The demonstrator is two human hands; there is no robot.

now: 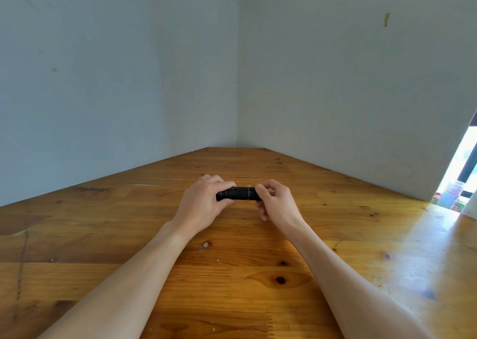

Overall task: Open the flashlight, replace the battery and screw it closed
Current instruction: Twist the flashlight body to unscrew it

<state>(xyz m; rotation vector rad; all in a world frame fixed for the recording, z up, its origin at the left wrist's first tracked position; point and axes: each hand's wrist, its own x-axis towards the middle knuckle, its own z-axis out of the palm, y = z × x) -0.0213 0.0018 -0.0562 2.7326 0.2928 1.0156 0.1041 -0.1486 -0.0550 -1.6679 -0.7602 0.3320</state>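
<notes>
Flashlight (238, 193) lies crosswise, left to right, above the surface (232, 300), roughly centred in the view and held between both hands. Left hand (202, 204) closes around its left end; right hand (277, 202) pinches its right end with thumb and fingers. Whether the flashlight touches the surface cannot be told. Both forearms run in from the near edge and converge on it. Surface fits into a wall corner (237, 80) directly behind the flashlight, walls meeting there. Doorway gap (462, 171) at far right, beyond the right wall's end.
</notes>
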